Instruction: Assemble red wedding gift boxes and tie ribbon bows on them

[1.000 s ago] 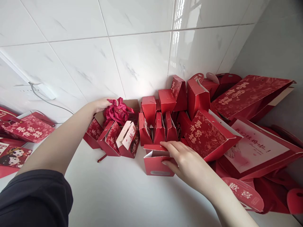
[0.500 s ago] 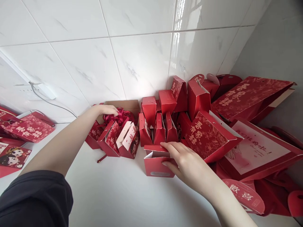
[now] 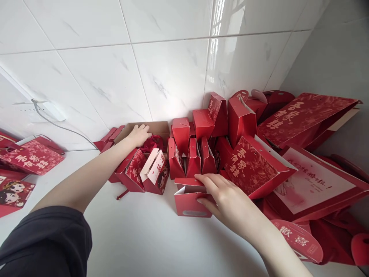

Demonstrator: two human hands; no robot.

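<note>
- One small red box [image 3: 187,206] stands on the tabletop [image 3: 138,238], its top open; the right hand [image 3: 223,194] grips its upper edge between thumb and fingers.
- The left hand [image 3: 140,135] lies over dark red ribbon [image 3: 152,143] in a brown carton [image 3: 160,127]; whether it grips any cannot be told.
- Two patterned boxes [image 3: 136,165] stand just in front of the carton.

The left hand [image 3: 140,135] is partly hiding the ribbon [image 3: 151,143], the right hand [image 3: 223,192] an open box [image 3: 188,203]; the left edge is cropping a cartoon-printed box [image 3: 15,194].
</note>
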